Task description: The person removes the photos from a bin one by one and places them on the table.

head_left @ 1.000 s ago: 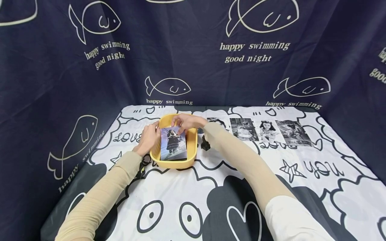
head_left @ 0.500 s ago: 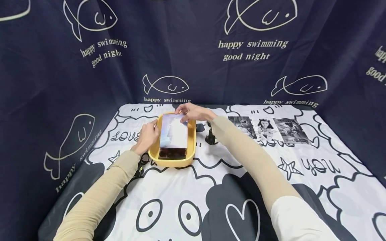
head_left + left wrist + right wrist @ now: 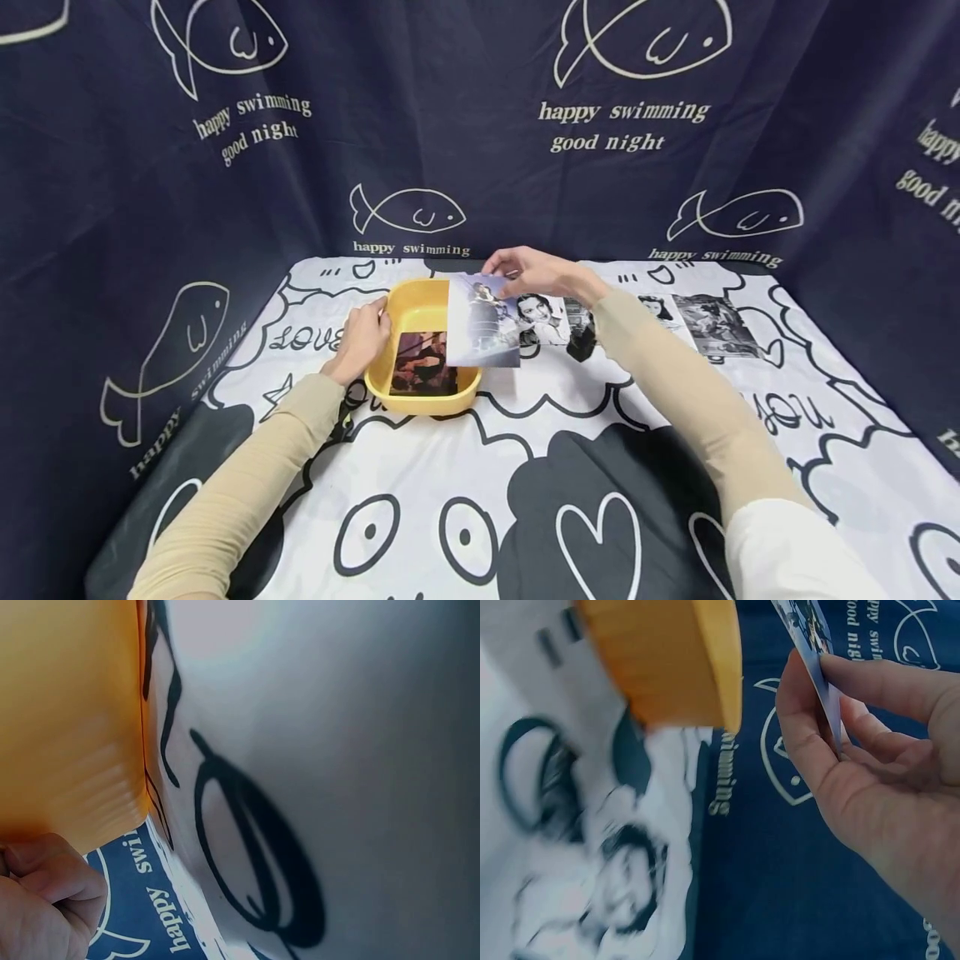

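Observation:
My left hand (image 3: 362,337) grips the left rim of a yellow plastic basket (image 3: 420,406); the left wrist view shows its fingers (image 3: 64,874) against the basket's wall. In my right hand (image 3: 543,273) a colour photo print (image 3: 480,333) is pinched by its upper right corner, held above the basket's right rim and partly over the table. The right wrist view has the print nearly edge-on, between thumb and fingers. A darker reddish-brown photo (image 3: 420,375) lies flat in the basket, its right part hidden behind the held print.
A row of black-and-white photos lies along the table's back right, among them a portrait (image 3: 542,319) and a darker print (image 3: 717,325). My right forearm covers part of this row. A dark blue fish-print curtain (image 3: 480,167) hangs behind the white patterned tablecloth (image 3: 420,475).
The right hand lifted the print off the pile, tilted it up, then carried it right over the basket's rim. The darker photo beneath came into view. The left hand kept its hold.

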`<state>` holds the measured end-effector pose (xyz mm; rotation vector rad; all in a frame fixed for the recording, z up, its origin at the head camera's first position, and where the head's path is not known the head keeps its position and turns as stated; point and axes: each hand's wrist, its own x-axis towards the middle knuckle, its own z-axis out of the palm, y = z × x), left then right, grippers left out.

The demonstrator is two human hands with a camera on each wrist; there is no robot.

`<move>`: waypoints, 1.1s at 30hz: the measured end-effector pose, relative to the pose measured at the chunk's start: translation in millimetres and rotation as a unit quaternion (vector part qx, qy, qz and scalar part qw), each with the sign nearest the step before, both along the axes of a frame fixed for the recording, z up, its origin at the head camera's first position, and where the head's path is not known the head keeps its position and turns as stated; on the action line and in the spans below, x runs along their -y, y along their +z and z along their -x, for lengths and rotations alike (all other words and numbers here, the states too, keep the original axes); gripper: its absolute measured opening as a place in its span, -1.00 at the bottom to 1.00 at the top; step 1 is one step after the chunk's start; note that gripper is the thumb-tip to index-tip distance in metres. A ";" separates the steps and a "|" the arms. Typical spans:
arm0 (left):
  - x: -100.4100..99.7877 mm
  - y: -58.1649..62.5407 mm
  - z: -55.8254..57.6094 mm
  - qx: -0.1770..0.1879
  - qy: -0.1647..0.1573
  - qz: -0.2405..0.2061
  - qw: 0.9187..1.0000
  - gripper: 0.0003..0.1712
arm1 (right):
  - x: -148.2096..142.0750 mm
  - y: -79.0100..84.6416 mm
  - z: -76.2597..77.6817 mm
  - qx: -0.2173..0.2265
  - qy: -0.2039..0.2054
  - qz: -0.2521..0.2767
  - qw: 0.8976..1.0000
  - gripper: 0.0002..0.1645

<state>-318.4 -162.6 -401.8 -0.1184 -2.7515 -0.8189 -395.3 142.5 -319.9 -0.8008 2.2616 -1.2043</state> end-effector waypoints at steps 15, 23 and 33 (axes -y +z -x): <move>2.8 4.1 -1.1 0.007 -0.002 0.003 1.000 -0.48 | -69.2 -46.8 -41.4 -0.001 0.029 -0.039 0.999 -0.45; 1.4 3.7 0.2 0.006 0.004 0.005 1.000 -0.48 | -77.1 -70.1 -53.7 -0.033 0.013 -0.073 0.997 -0.46; 1.2 -0.7 0.6 0.005 0.002 -0.003 1.000 -0.48 | -74.3 -75.6 -61.6 -0.126 0.021 -0.108 0.986 -0.54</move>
